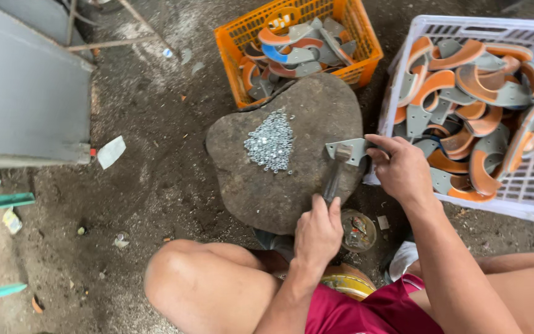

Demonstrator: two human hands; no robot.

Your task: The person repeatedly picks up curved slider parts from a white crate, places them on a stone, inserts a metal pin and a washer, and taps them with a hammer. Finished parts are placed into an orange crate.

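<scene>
A big flat stone (pixel 279 185) sits on the dirt floor before the seated person. Beyond the right hand (pixel 403 170) stands a white crate (pixel 526 198) of curved orange-lined metal pieces; further off, an orange crate (pixel 230 55) holds more. The right hand is closed round a grey metal plate (pixel 347 148) resting on the stone. The left hand (pixel 317 235), nearer the body, grips a hammer (pixel 336 170) whose head meets that plate. Left of the hammer lies a heap of small silver washers (pixel 271 142).
</scene>
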